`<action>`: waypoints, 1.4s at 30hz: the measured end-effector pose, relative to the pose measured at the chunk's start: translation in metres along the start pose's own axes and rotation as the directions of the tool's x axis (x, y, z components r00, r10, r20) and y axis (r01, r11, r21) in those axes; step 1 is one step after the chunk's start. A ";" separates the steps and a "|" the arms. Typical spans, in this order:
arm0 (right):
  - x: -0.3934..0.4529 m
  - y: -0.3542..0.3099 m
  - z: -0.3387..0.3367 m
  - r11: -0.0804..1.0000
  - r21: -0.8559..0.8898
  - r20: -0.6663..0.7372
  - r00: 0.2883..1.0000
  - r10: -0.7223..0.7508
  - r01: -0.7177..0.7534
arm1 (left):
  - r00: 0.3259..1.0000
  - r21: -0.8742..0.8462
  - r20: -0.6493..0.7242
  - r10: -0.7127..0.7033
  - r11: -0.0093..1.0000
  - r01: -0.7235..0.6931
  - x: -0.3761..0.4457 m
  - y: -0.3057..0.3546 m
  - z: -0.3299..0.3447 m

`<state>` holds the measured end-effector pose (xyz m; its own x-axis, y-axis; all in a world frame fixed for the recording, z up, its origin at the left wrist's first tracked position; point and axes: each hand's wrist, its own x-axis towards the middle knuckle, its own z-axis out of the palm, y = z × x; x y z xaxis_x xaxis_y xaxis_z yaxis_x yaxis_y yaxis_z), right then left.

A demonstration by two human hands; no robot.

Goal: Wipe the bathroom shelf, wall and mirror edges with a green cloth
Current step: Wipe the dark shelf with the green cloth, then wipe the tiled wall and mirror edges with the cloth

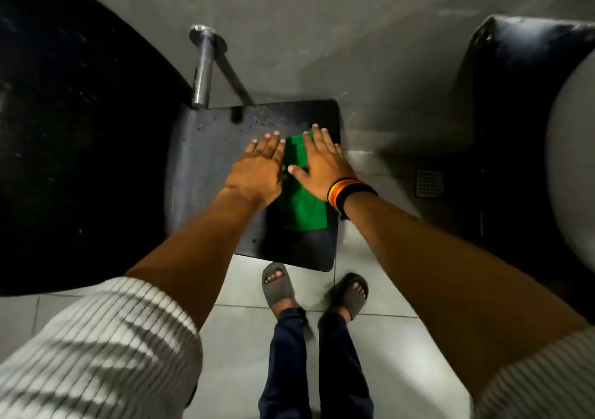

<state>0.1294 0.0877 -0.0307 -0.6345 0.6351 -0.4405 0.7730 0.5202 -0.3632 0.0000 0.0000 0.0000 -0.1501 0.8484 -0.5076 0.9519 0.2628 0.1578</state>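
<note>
A green cloth lies flat on a dark, dust-speckled shelf that juts out from the grey wall. My left hand rests palm down on the cloth's left edge, fingers stretched out. My right hand, with coloured bands on its wrist, presses flat on the cloth's upper right part, fingers spread. Neither hand has its fingers curled around the cloth. No mirror is visible.
A metal bracket runs from the wall to the shelf's back left corner. A large black curved surface fills the left side. A dark-rimmed basin stands on the right. A floor drain and my sandalled feet are below on pale tiles.
</note>
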 end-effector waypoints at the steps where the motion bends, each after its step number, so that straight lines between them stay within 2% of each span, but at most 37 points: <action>1: 0.004 -0.001 0.012 1.000 -0.012 0.031 0.999 0.015 -0.015 | 1.000 0.019 0.015 -0.011 1.000 0.010 0.002 -0.001 0.005; 4: 0.011 -0.005 0.048 0.997 -0.025 0.128 0.989 0.073 -0.071 | 1.000 -0.008 0.011 -0.015 1.000 0.015 0.008 -0.012 0.020; 6: 0.013 -0.006 0.070 0.994 -0.059 0.139 0.985 0.099 -0.092 | 1.000 -0.013 0.012 -0.013 1.000 0.013 0.010 -0.017 0.029; 9: 0.015 -0.010 0.082 0.986 -0.124 0.058 0.991 0.120 -0.113 | 1.000 -0.019 0.005 -0.029 0.999 0.029 0.008 -0.026 0.039; 12: 0.017 -0.009 0.072 0.987 -0.112 -0.030 0.993 0.113 -0.115 | 0.998 -0.033 -0.002 -0.059 0.998 0.059 -0.001 -0.028 0.041; 14: 0.014 0.000 0.059 0.988 -0.095 -0.008 0.992 0.124 -0.124 | 0.998 -0.033 -0.008 -0.061 0.998 0.061 -0.007 -0.027 0.037; 17: -0.002 0.009 0.030 0.985 -0.049 -0.018 0.986 0.165 -0.166 | 0.998 -0.029 -0.031 -0.056 0.998 0.055 -0.013 -0.022 0.013; 20: -0.026 0.003 -0.017 0.989 -0.037 -0.070 0.987 0.142 -0.145 | 0.996 -0.008 -0.077 -0.052 0.999 0.051 -0.022 -0.009 -0.032; 23: -0.047 -0.010 -0.087 0.991 -0.059 -0.140 0.984 0.113 -0.122 | 0.986 0.037 -0.164 -0.013 0.999 0.019 -0.032 0.014 -0.095; 26: -0.075 -0.029 -0.193 0.994 -0.077 -0.311 0.949 0.049 -0.076 | 0.946 0.071 -0.316 0.072 0.996 -0.052 -0.047 0.051 -0.191; 30: -0.124 -0.057 -0.339 0.988 -0.154 -0.552 0.829 -0.090 0.005 | 0.836 0.144 -0.518 0.181 0.982 -0.123 -0.081 0.101 -0.338; 32: -0.160 -0.074 -0.414 0.979 -0.203 -0.671 0.726 -0.152 0.018 | 0.746 0.205 -0.622 0.236 0.969 -0.136 -0.114 0.127 -0.412; 38: -0.253 -0.104 -0.585 0.954 -0.300 -0.907 0.305 -0.290 0.016 | 0.485 0.336 -0.806 0.339 0.937 -0.096 -0.196 0.184 -0.571; 42: -0.293 -0.109 -0.642 0.941 -0.336 -0.938 0.101 -0.332 -0.029 | 0.379 0.385 -0.845 0.377 0.921 -0.058 -0.229 0.203 -0.623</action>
<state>0.2317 0.2117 0.6653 -0.3194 0.4272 0.8458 0.7465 0.6633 -0.0532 0.0610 0.1447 0.6759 0.0763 0.8092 0.5826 0.9884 0.0156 -0.1511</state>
